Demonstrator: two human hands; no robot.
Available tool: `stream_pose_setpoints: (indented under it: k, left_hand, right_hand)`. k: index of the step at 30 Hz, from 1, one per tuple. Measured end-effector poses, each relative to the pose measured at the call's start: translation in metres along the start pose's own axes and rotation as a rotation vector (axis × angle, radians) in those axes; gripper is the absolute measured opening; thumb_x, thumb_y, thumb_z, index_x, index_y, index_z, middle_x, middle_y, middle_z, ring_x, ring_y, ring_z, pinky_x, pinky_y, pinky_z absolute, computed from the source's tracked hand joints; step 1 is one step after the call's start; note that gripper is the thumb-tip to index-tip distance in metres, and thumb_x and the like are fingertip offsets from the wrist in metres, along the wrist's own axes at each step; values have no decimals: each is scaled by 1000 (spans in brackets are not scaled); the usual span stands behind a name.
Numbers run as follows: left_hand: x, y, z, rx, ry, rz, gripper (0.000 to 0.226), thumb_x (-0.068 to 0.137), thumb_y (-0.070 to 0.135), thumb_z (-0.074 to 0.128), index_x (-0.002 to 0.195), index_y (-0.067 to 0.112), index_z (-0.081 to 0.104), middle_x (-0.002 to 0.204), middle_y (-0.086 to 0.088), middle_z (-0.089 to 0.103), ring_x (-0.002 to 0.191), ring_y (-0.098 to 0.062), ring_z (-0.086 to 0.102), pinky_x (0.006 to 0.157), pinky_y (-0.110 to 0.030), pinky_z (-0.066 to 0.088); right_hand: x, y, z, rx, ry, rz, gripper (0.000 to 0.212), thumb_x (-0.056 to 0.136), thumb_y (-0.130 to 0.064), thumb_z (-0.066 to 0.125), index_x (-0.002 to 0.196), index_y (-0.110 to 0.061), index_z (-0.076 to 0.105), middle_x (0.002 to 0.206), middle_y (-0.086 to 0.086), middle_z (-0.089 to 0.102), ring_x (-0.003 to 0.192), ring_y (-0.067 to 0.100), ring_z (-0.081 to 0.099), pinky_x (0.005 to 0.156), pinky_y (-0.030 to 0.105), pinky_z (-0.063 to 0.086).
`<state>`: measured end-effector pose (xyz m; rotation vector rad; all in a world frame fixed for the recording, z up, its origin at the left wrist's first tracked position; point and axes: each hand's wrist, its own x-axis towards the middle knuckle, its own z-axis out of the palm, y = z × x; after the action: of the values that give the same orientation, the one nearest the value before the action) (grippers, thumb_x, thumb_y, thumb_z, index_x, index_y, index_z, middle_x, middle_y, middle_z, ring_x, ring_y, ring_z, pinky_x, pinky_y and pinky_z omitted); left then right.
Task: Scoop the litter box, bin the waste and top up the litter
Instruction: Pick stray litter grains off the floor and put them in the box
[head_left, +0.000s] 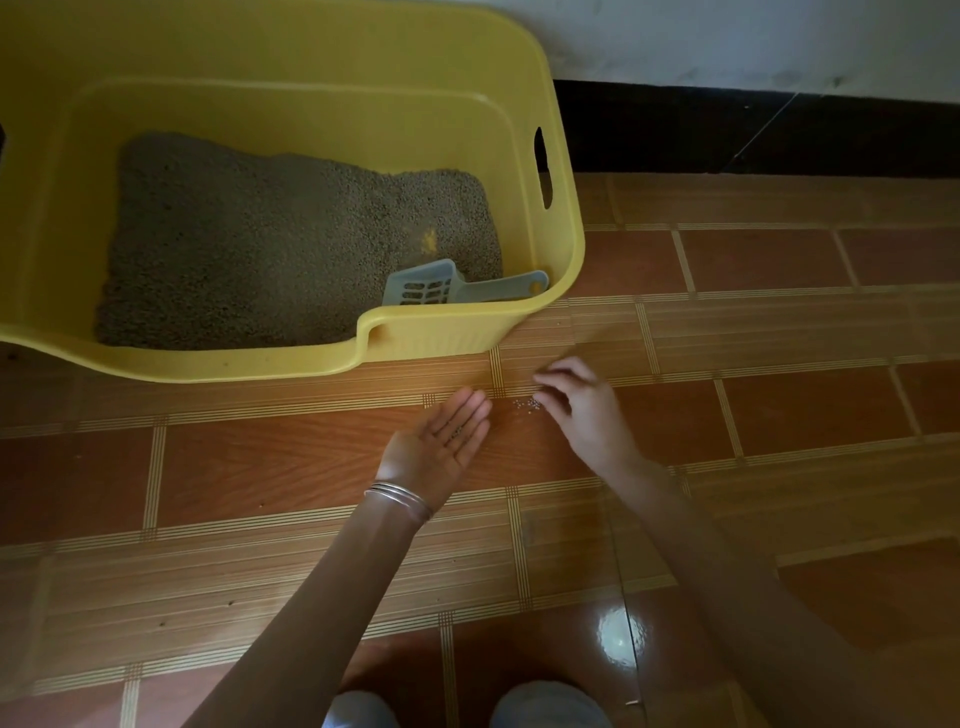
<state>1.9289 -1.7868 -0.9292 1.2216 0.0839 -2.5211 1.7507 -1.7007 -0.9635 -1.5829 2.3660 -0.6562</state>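
A yellow litter box (563, 244) stands on the floor at the upper left, holding grey-brown litter (270, 244). A pale blue slotted scoop (447, 287) lies in its near right corner, handle against the wall. In front of the box, a small cluster of spilled litter grains (527, 404) lies on the tiles. My left hand (441, 441) is held flat, palm up, with a few grains on it, just left of the spill. My right hand (582, 405) hovers over the spill with fingers curled down, fingertips at the grains.
The floor is glossy orange-brown tile (779, 338). A black skirting and white wall (779, 41) run along the back right. My knees (545, 706) show at the bottom edge.
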Motion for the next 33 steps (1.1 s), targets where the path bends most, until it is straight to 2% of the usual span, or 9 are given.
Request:
stream_pose_setpoints:
  k: [7, 13, 16, 18, 20, 22, 24, 27, 33]
  left_hand:
    - [0, 0, -3, 0, 4, -1, 36, 100, 16, 32, 107, -3, 61, 105, -17, 69, 104, -26, 61, 94, -37, 45]
    - [-1, 0, -3, -5, 15, -2, 37, 100, 16, 30, 108, -4, 61, 107, -17, 68, 108, -27, 59, 96, -37, 44]
    - [-2, 1, -2, -28, 16, -12, 39, 100, 13, 27, 104, -5, 61, 102, -18, 69, 109, -27, 57, 105, -37, 37]
    - [-2, 1, -2, -33, 16, -14, 40, 100, 13, 26, 102, -5, 61, 100, -18, 69, 108, -27, 57, 106, -36, 36]
    - [-2, 1, -2, -27, 22, -10, 39, 100, 14, 27, 103, -5, 61, 98, -17, 70, 105, -27, 59, 104, -37, 38]
    - [-1, 1, -1, -30, 24, -4, 39, 101, 15, 28, 104, -4, 61, 98, -17, 70, 104, -27, 60, 101, -37, 40]
    - [-1, -1, 0, -33, 27, 2, 39, 101, 16, 28, 104, -4, 62, 99, -17, 70, 104, -27, 60, 98, -37, 42]
    - [0, -6, 3, -23, 18, -2, 38, 101, 16, 30, 104, -4, 62, 101, -17, 69, 105, -27, 60, 95, -36, 44]
    - [4, -21, 19, 56, 59, -1, 34, 100, 17, 33, 99, 0, 62, 94, -12, 66, 90, -21, 60, 77, -31, 48]
  right_hand:
    - [-19, -3, 6, 44, 13, -103, 29, 73, -23, 74, 98, -7, 71, 95, 4, 64, 85, 19, 62, 77, 29, 51]
    - [-15, -4, 9, 27, 116, -104, 11, 74, -13, 75, 84, -10, 73, 85, 1, 67, 73, 15, 63, 66, 25, 53]
    - [-13, -3, 12, -60, 144, -145, 6, 79, -14, 70, 82, -9, 71, 84, 4, 65, 73, 17, 63, 65, 26, 53]
    - [-12, -3, 13, -139, 145, -170, 14, 85, -17, 59, 80, -8, 68, 83, 5, 63, 74, 18, 61, 65, 26, 52]
    - [-12, -8, 13, -206, 158, -171, 17, 87, -17, 53, 77, -8, 64, 80, 5, 60, 72, 19, 59, 64, 25, 50]
    - [-12, -11, 12, -227, 176, -146, 11, 85, -11, 56, 75, -7, 60, 77, 7, 58, 71, 21, 58, 65, 27, 50]
    - [-11, -12, 11, -201, 171, -109, 7, 82, -9, 57, 76, -6, 59, 77, 8, 57, 70, 23, 58, 65, 30, 52]
    - [-13, -19, 7, -89, 148, -79, 14, 87, -13, 50, 81, -5, 59, 80, 8, 57, 74, 22, 57, 67, 34, 52]
    - [-22, -59, -5, 137, 125, -218, 17, 86, -17, 54, 82, -4, 65, 83, 7, 62, 78, 16, 58, 73, 18, 44]
